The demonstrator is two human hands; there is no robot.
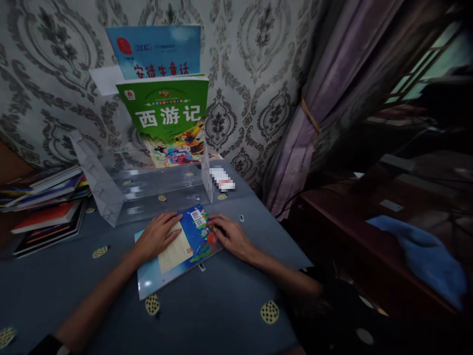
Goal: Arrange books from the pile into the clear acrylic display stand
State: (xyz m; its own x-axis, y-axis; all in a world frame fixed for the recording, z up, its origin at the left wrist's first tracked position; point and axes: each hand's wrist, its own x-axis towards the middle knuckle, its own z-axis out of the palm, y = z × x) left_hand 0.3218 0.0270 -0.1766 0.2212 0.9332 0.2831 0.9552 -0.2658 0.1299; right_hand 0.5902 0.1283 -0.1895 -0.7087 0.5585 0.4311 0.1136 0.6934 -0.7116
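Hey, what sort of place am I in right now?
Probably a room at home, though I can't be certain: there's patterned wallpaper, a tied-back curtain, and a table with a stack of books.

Closed blue book (181,252) (glossy), flat, askew

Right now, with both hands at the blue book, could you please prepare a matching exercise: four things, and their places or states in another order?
1. Green book
2. Left hand
3. Purple curtain
4. Piled books

A. Gathered by a band
B. At the left of the table
C. Resting on the blue book
D. In front of a light-blue book

Pairs: 1-D, 2-C, 3-A, 4-B
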